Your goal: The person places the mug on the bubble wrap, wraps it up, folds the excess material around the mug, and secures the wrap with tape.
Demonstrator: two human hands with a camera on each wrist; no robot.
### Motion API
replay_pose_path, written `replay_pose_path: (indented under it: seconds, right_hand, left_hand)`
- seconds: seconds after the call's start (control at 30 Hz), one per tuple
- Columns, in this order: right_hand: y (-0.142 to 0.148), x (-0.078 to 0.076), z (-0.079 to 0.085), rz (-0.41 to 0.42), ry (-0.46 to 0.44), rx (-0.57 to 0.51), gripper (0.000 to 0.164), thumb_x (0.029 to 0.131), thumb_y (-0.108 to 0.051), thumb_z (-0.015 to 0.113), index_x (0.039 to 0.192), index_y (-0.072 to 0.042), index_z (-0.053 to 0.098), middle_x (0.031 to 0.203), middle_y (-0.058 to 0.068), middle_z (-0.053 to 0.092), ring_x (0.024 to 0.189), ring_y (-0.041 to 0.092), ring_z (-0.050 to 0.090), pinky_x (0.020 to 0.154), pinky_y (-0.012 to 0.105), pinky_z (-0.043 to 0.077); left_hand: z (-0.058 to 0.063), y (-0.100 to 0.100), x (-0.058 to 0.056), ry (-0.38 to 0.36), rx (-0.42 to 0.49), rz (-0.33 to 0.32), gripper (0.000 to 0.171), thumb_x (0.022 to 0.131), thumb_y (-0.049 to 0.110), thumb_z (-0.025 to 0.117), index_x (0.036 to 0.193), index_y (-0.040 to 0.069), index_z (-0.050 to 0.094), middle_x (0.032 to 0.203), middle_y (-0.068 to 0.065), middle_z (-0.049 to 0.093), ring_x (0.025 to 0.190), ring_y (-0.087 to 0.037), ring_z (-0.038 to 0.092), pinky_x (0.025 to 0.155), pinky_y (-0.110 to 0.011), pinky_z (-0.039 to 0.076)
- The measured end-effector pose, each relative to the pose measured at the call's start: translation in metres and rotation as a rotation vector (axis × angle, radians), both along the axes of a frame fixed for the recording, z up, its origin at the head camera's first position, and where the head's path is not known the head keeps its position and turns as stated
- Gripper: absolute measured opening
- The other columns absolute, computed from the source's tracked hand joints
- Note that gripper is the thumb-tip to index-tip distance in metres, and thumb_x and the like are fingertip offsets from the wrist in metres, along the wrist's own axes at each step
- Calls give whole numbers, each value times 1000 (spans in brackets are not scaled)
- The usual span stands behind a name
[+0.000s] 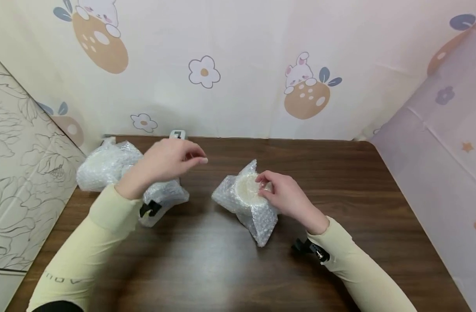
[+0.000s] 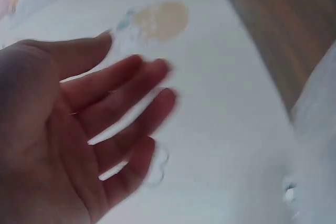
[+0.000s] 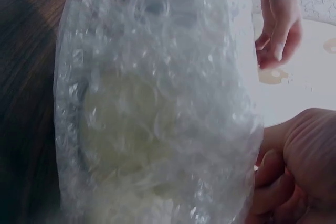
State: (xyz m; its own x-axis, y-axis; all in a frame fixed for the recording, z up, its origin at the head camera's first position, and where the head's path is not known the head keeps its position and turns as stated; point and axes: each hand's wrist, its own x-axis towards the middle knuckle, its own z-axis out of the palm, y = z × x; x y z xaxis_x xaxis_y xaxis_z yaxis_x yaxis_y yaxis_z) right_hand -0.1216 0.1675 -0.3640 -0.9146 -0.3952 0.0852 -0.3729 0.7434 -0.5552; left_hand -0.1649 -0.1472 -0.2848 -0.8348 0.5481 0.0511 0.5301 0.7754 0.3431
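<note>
Near the table's middle stands a bubble-wrapped bundle [image 1: 263, 223] with a round, cream-coloured top showing; its exact kind is unclear. My right hand [image 1: 285, 193] is at the right edge of that top, fingers bent and thumb apart from them. In the right wrist view the bubble wrap [image 3: 157, 51] hides part of the thumb, so whether the fingers pinch it is not visible. My left hand [image 1: 167, 160] hovers over the left of the table, fingers loosely bent with nothing in them. Beneath its wrist lie other bubble-wrapped bundles [image 1: 101, 169], partly hidden by the forearm.
A small white device with a dark display [image 1: 177, 134] stands at the table's back edge, behind the left hand. A patterned curtain [image 1: 246, 104] hangs along the back and right of the brown wooden table [image 1: 207, 277]. A floral panel [image 1: 31, 169] borders the left.
</note>
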Motion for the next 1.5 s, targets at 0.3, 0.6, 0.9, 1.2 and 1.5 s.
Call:
replay_pose_path:
  seconds: [0.3, 0.6, 0.9, 1.2, 1.5]
  right_hand:
    - [-2, 3, -1, -5, 53, 51, 27, 89, -8, 73, 116, -6, 69, 93, -1, 67, 59, 7, 51, 63, 32, 46]
    - [-3, 1, -1, 9, 63, 65, 23, 89, -8, 73, 112, -7, 70, 92, -2, 67, 63, 9, 52, 66, 32, 47]
    - [-4, 2, -1, 9, 70, 64, 21, 90, -8, 73, 111, -8, 70, 94, -1, 67, 62, 9, 51, 65, 32, 47]
    - [-6, 2, 1, 10, 80, 75, 21, 90, -9, 73, 111, -9, 70, 93, -1, 66, 63, 10, 52, 63, 32, 47]
    - [-6, 4, 0, 5, 74, 74, 21, 90, -7, 73, 110, -9, 70, 91, -2, 66, 63, 10, 52, 64, 32, 47]
  left_hand:
    - [14, -32, -70, -221, -109, 75, 38, 101, 40, 56, 115, 8, 72, 106, -6, 70, 101, -26, 62, 91, -48, 46]
    - [-9, -57, -114, -473, -114, 241, 40, 102, 37, 54, 101, -1, 69, 91, -13, 68, 88, -29, 58, 77, -40, 44]
    - [-31, -55, -126, -586, -157, 357, 31, 100, 25, 60, 102, -5, 65, 95, -18, 69, 70, -21, 61, 68, -34, 50]
    - [-48, -56, -127, -686, -113, 360, 24, 96, 17, 64, 108, -4, 67, 96, -16, 62, 66, -16, 57, 63, -29, 51]
    - [-50, -51, -129, -653, -146, 343, 18, 92, 13, 67, 102, -2, 70, 100, -16, 65, 67, -16, 60, 65, -29, 53]
